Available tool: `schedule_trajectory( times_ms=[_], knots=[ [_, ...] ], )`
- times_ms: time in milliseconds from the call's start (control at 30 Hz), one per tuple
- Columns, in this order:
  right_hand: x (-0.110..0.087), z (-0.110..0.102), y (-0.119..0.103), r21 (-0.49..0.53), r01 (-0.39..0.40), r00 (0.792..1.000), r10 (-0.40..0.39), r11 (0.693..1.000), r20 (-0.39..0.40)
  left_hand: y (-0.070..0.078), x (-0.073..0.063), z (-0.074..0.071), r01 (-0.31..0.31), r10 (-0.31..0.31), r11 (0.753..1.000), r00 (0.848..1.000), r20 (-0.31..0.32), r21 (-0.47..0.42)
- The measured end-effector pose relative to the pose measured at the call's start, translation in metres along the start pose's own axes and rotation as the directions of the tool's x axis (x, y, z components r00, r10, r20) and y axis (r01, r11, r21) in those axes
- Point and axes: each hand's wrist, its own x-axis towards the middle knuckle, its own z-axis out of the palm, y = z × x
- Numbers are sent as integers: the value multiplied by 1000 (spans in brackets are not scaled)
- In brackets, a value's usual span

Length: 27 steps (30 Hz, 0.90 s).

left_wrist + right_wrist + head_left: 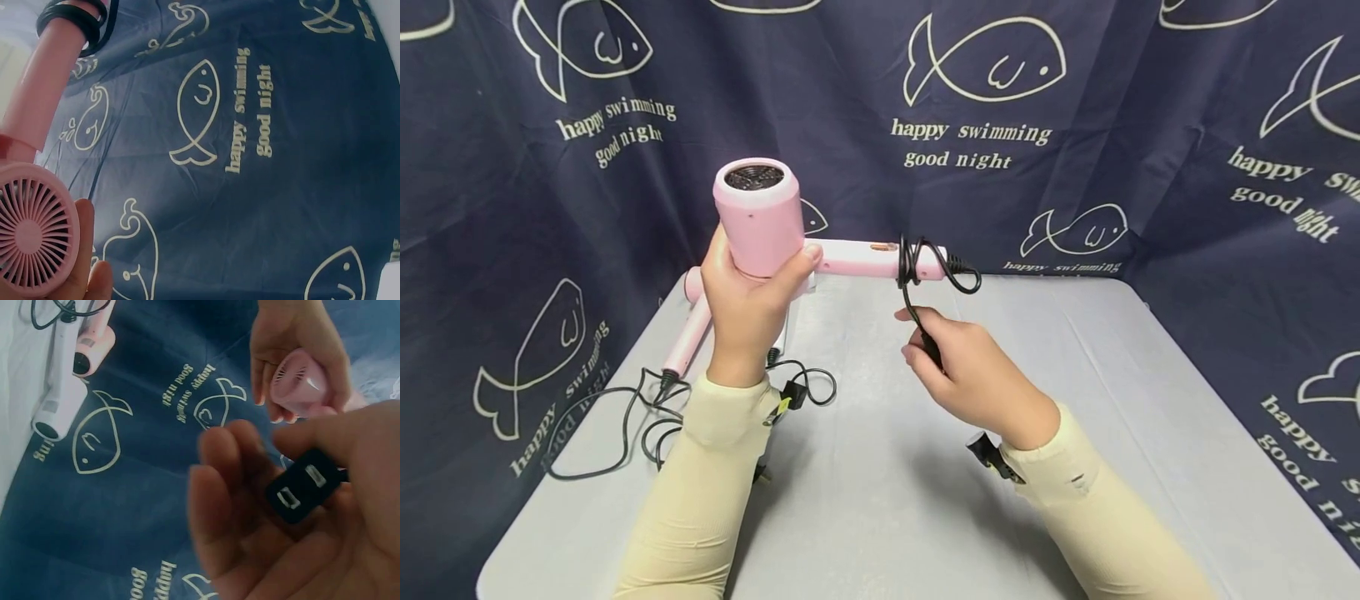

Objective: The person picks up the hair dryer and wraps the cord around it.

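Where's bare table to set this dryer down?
Bare table lies between the left sleeve and right sleeve, toward the near edge, and from the right hand to the far right corner. The left side is crowded: another pink dryer, a white dryer and black cords lie beside and beyond the left sleeve.
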Motion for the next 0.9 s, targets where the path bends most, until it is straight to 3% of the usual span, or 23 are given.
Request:
schedule_trajectory(
  times_ms=[167,400,533,667,800,900],
  knots=[
    [-7,-8,-9,-113,-15,999,18,993,29,-14,-2,-3,21,-17,986,999,-29,165],
    [-11,-23,-12,-211,28,988,-60,977,-146,-30,-3,-7,43,-51,913,999,9,405],
    [-10,-29,-9,-170,42,968,-82,984,-237,-32,-5,-5,11,-57,890,994,89,457],
    [-9,-37,-5,-92,53,958,-76,994,-275,-32,-7,-3,-31,-63,871,983,173,491],
    [-8,-43,0,-23,57,952,-61,998,-300,-30,-8,-4,-46,-77,872,970,230,486],
    [-9,-46,5,15,44,948,-37,999,-317,-29,-9,-3,-53,-81,889,959,271,454]
  ],
)
